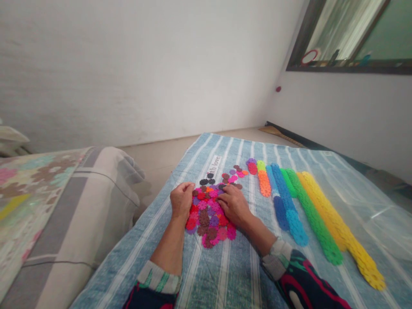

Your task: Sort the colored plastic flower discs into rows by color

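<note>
A pile of loose flower-shaped plastic discs (210, 214), mostly pink, red, purple and brown, lies on a blue striped cloth (225, 266). My left hand (182, 199) rests at the pile's left edge with its fingers curled in; what it holds, if anything, is hidden. My right hand (234, 204) lies on the pile's right side, fingers bent and pressed down onto the discs. To the right lie sorted rows of discs: orange (264, 182), blue (286, 206), green (313, 216) and yellow (341, 229).
A folded grey and floral blanket (64, 214) lies on the left. Clear plastic sheeting (370, 193) covers the cloth's right side. White walls close off the back, and a window ledge (347, 66) with small items sits at upper right.
</note>
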`<state>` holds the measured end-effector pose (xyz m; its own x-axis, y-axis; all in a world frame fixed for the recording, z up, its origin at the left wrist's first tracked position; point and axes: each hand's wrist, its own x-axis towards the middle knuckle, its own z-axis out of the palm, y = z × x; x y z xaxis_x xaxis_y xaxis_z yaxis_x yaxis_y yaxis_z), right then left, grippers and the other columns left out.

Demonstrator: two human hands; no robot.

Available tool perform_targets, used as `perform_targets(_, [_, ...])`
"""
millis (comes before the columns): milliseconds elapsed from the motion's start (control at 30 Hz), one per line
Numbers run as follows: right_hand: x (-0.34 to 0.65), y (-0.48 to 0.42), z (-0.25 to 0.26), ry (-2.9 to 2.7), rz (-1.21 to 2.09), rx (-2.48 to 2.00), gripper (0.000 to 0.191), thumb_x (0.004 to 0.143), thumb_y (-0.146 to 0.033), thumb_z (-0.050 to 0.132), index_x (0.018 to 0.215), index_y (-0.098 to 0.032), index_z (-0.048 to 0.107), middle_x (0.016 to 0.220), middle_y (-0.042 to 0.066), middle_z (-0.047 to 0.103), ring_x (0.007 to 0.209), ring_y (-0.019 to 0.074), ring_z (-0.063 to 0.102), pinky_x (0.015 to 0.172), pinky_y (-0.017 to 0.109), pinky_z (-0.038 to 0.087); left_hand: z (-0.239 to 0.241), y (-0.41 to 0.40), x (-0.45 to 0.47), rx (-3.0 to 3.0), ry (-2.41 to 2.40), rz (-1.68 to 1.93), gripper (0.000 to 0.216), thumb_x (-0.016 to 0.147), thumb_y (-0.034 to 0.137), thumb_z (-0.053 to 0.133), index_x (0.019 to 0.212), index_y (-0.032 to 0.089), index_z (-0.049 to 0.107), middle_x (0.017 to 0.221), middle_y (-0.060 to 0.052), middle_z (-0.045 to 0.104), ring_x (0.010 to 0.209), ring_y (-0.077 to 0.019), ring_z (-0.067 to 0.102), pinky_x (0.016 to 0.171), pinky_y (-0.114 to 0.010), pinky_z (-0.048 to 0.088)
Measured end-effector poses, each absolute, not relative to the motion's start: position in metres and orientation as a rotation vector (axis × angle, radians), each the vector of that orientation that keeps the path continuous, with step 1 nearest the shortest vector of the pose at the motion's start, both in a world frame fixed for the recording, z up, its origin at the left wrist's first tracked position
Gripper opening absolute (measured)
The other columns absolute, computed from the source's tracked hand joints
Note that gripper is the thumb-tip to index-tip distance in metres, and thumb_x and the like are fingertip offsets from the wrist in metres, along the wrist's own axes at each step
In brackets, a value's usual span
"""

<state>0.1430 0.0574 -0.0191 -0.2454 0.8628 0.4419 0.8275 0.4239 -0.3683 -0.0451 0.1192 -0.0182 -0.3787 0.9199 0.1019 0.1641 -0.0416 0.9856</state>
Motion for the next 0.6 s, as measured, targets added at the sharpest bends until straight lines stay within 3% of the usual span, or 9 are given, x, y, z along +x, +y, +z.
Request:
perform_targets(233, [0.145,0.055,-0.023,-2.078,0.089,-1.406,0.014,0.086,-0.022,0.063,0.077,-0.018,0.074,0.102,0.011,0.063,0.106,0.025,0.052,0.094,0.04,0.043,-0.018,0.119,-0.044,1.168,1.559,1.486,0.025,0.062,0.037,0.064,0.072,0.015,0.072,0.063,0.001,0.067,0.063,-0.016,0.059,0.064,-0.026,0.044])
perform_targets(433, [0.145,0.055,-0.021,-2.077,0.087,-1.392,0.01,0.086,-0.024,0.065,0.084,-0.019,0.073,0.102,0.01,0.063,0.107,0.0254,0.051,0.095,0.041,0.043,-0.018,0.119,-0.044,1.163,1.544,1.478,0.026,0.062,0.037,0.065,0.073,0.015,0.072,0.062,0.001,0.067,0.061,-0.0157,0.058,0.063,-0.026,0.044])
perform_targets(600, [0.147,0.056,-0.03,-2.039,0.066,-1.391,0.014,0.085,-0.024,0.065,0.074,-0.018,0.071,0.105,0.011,0.064,0.111,0.0259,0.051,0.098,0.042,0.042,-0.017,0.119,-0.045,1.239,1.588,1.449,0.024,0.063,0.037,0.064,0.072,0.016,0.073,0.06,0.001,0.066,0.061,-0.0162,0.06,0.063,-0.026,0.044])
